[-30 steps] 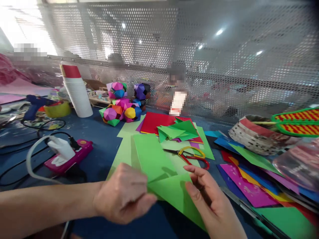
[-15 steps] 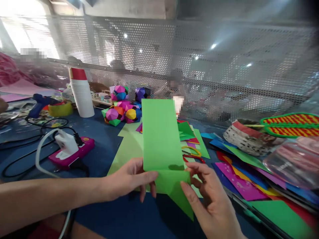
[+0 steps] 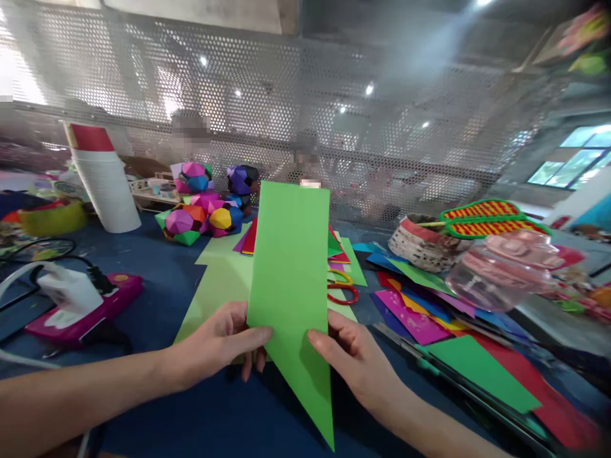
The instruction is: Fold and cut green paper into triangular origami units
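A long sheet of bright green paper [image 3: 291, 261] is held up before me, its lower end cut to a slanting point. My left hand [image 3: 233, 340] pinches its left edge, thumb in front and fingers behind. On the right edge, my right hand [image 3: 351, 356] grips it the same way, thumb on the front face. Behind the sheet lie pale green paper [image 3: 214, 292], a stack of coloured paper pieces [image 3: 334, 245] and scissors with red and yellow handles [image 3: 346, 294], partly hidden by the sheet.
Folded paper balls [image 3: 205, 203] and a stack of white cups [image 3: 107, 184] stand at the back left. A pink power strip [image 3: 86, 308] with cables lies left. On the right are coloured papers [image 3: 420, 318], a paper trimmer [image 3: 458, 375], a clear pink bottle [image 3: 496, 273] and a basket [image 3: 415, 245].
The lower part of the green paper, folded across before, now hangs flat in line with the rest. Both hands have shifted along its edges, and the view has turned right.
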Demonstrator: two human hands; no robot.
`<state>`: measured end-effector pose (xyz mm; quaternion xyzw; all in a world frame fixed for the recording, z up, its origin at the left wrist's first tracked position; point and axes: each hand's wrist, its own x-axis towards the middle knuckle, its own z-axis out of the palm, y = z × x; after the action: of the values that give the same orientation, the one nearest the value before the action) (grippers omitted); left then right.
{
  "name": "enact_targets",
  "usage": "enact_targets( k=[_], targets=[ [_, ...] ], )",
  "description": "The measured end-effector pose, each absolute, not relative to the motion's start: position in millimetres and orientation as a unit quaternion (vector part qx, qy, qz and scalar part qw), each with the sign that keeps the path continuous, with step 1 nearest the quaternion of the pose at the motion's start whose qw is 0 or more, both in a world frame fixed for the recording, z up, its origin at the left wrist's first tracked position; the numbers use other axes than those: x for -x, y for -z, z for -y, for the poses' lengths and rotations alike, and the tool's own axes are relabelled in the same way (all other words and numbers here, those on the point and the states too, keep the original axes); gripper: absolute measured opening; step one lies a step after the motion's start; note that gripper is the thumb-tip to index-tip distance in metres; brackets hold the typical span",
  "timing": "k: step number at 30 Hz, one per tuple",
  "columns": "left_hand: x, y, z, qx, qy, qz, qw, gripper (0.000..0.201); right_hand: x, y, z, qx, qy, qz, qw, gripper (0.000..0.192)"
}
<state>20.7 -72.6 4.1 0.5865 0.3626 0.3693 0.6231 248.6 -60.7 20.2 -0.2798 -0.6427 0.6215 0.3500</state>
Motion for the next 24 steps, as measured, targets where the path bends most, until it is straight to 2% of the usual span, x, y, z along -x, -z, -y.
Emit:
enact_targets(
  k=[5,24],
  targets=[
    [-22.5,-4.0,75.4,-0.560,-0.377,-0.399,0.621,0.040,-246.7,-18.7,62.4,0.278,-0.668,0.592,0.355,0.029],
    [-26.5,-8.1,78.6,-0.465,-0.415,-0.379,0.685,0.020,-244.3,-11.8,65.4,0.311,-0.696,0.509,0.400,0.019]
  ],
)
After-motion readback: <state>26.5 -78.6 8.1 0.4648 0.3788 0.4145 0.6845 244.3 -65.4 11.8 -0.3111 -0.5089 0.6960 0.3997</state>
